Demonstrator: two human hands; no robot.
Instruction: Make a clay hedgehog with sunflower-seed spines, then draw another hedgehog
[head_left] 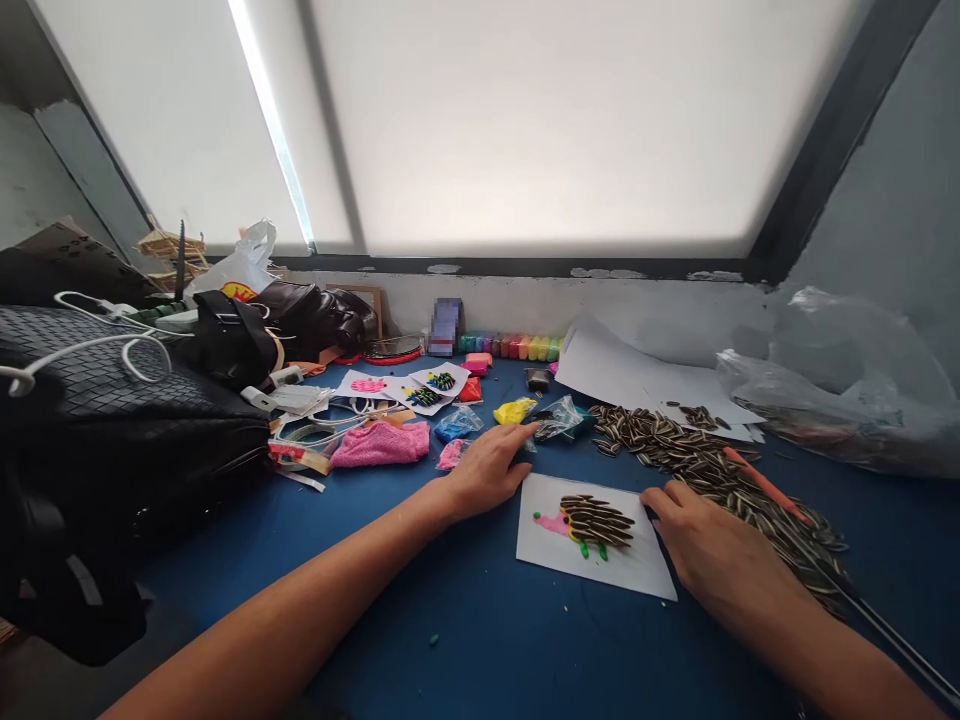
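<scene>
A white paper card (540, 570) lies on the blue table, bearing a hedgehog picture (598, 520). The hedgehog has a pink face, a yellow edge, green feet and spines of striped sunflower seeds. My left hand (487, 470) rests by the card's upper left corner, fingers stretched out and thumb apart, its fingertips near a clear plastic bag (559, 420). At the card's upper right corner, my right hand (694, 525) has its fingers bent round the edge; its thumb is hidden. Beside this hand spreads a heap of sunflower seeds (675, 450).
A tool with an orange handle (761, 485) lies across the seeds. Behind are white sheets (630, 365), yellow clay (514, 410), more hedgehog pictures (424, 395) and a row of coloured clay (517, 347). A pink cloth (382, 443) and black bag (150, 400) stand left.
</scene>
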